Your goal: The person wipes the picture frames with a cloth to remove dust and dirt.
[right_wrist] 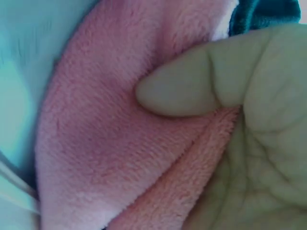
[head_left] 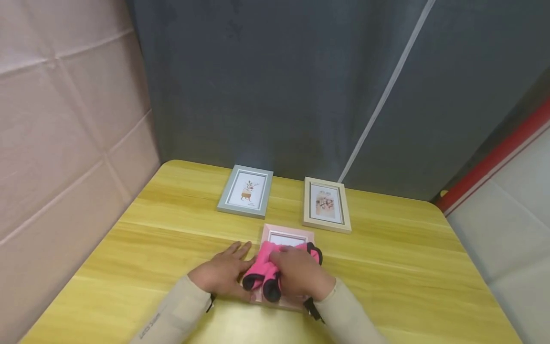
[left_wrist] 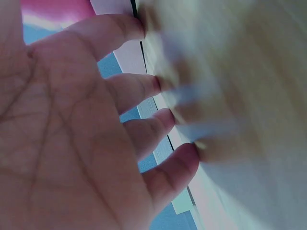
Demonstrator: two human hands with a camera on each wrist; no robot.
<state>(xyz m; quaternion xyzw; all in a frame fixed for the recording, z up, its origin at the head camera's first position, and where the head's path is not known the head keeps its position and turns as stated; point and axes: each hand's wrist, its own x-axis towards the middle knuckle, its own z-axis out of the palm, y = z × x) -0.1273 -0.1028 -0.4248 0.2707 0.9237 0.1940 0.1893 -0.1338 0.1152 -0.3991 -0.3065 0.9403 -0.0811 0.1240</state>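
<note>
A pink picture frame (head_left: 288,230) lies flat on the table near me, its lower part mostly covered by a bright pink cloth (head_left: 267,255) with black edging. My right hand (head_left: 301,272) holds the bunched cloth against the picture frame. In the right wrist view, the thumb (right_wrist: 187,86) presses into the plush cloth (right_wrist: 96,134). My left hand (head_left: 225,270) lies at the frame's left side, fingers spread, fingertips on the tabletop, the thumb side by the frame's edge. In the left wrist view, the palm (left_wrist: 62,129) shows with its fingers extended and holding nothing.
Two more picture frames lie behind: a grey-blue one (head_left: 224,200) at back left and a cream one (head_left: 307,203) at back right. The yellow wood-grain table (head_left: 142,248) meets a dark grey panel (head_left: 258,95) at its far edge. A pale wall (head_left: 68,119) stands left.
</note>
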